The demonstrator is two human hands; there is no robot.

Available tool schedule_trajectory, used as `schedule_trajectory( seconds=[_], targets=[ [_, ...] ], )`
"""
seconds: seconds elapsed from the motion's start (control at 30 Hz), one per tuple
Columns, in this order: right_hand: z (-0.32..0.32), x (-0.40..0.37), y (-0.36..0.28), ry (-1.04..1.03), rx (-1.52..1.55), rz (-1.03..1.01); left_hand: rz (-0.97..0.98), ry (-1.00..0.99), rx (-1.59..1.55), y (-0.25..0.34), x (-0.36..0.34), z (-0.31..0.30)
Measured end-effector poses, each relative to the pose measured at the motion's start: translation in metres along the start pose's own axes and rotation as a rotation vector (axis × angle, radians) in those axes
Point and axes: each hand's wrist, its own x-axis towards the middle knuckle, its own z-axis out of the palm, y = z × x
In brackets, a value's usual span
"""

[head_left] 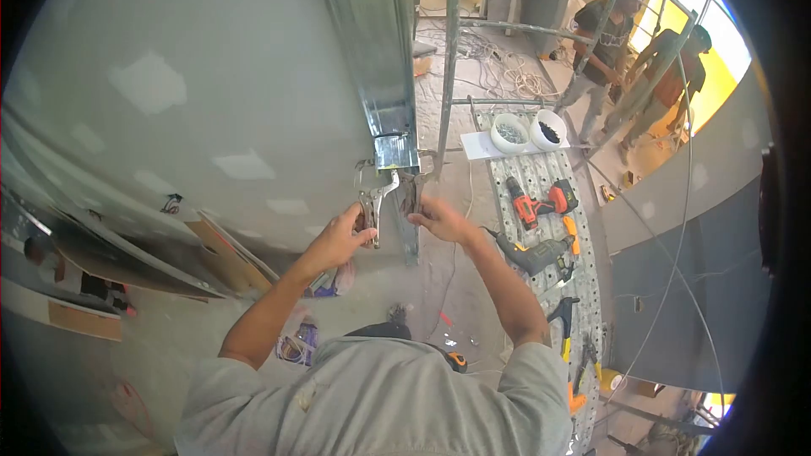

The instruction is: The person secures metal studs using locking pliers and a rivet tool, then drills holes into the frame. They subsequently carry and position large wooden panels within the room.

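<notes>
A long shiny metal channel [384,84] runs down the wall's edge and ends in front of me. Locking pliers [377,207] with bright metal handles reach up to the channel's lower end, and my left hand [340,239] is wrapped round their handles. A second, darker pair of locking pliers [411,194] is at the channel's right side. My right hand [441,221] is closed at the lower handles of this pair, with thumb and fingers on them. The jaws of both pliers are partly hidden at the channel end.
A perforated metal plank [507,194] on the right carries white buckets [509,133] of screws, a red drill [532,204], a grey-green power tool [534,253] and a hammer [564,314]. Scaffold tubes [451,59] rise ahead. Two people [605,46] stand beyond. Cables [524,80] cover the floor.
</notes>
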Motion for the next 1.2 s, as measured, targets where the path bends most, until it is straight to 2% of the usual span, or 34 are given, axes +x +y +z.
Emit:
schedule_trajectory(
  seconds=[0.1,0.17,0.2,0.3,0.37,0.5,0.57,0.6,0.67,0.7,0.77,0.83,0.9,0.97,1.0,1.03,1.1,1.13,1.2],
  targets=[
    [0.015,-0.001,-0.016,0.105,0.088,-0.050,-0.008,-0.049,-0.135,-0.011,0.004,0.004],
    [0.016,-0.007,-0.032,0.153,0.160,0.062,-0.008,-0.060,-0.323,-0.008,0.004,0.008],
    [0.016,-0.010,-0.032,0.160,0.157,0.063,-0.004,-0.065,-0.323,-0.009,0.005,0.008],
    [0.022,-0.018,-0.027,0.155,0.327,0.066,-0.001,-0.109,-0.360,-0.015,0.009,0.006],
    [0.027,-0.022,-0.023,0.130,0.662,0.024,-0.024,-0.136,-0.482,-0.018,0.009,0.004],
    [0.040,-0.033,-0.018,0.045,0.733,0.073,-0.004,-0.188,-0.532,-0.017,0.008,0.000],
    [0.069,-0.045,-0.029,0.184,0.981,0.076,0.007,-0.187,-0.546,-0.011,0.008,-0.001],
    [0.088,-0.049,-0.029,0.200,0.980,0.073,0.011,-0.203,-0.544,-0.015,0.008,-0.002],
    [0.127,-0.059,-0.022,0.450,0.994,0.028,0.106,-0.140,-0.365,-0.025,0.009,0.000],
    [0.137,-0.065,-0.018,0.506,0.989,0.015,0.123,-0.193,-0.360,-0.026,0.010,-0.001],
    [0.153,-0.091,-0.008,0.599,1.092,0.127,0.037,-0.091,-0.133,-0.025,0.005,-0.002],
    [0.145,-0.136,0.012,0.768,1.046,0.159,-0.060,-0.055,-0.302,0.001,-0.006,0.006],
    [0.125,-0.205,0.047,0.882,0.521,0.465,-0.064,-0.086,-0.266,0.000,-0.003,0.005],
    [0.116,-0.271,0.087,1.228,-0.294,0.770,-0.073,-0.117,-0.238,0.009,0.000,0.001],
    [0.110,-0.306,0.109,1.380,-0.433,0.794,-0.086,-0.081,-0.213,0.010,0.000,0.000],
    [0.097,-0.337,0.117,1.379,-0.536,0.955,-0.090,-0.094,-0.206,0.006,0.002,-0.002],
    [0.075,-0.372,0.132,1.408,-0.681,1.274,-0.008,-0.116,0.101,0.002,0.005,-0.008],
    [0.068,-0.385,0.138,1.402,-0.738,1.297,-0.012,-0.118,0.105,0.004,0.003,-0.004],
    [0.060,-0.394,0.149,1.355,-0.817,1.330,-0.028,-0.271,0.190,0.007,-0.009,0.002]
  ],
)
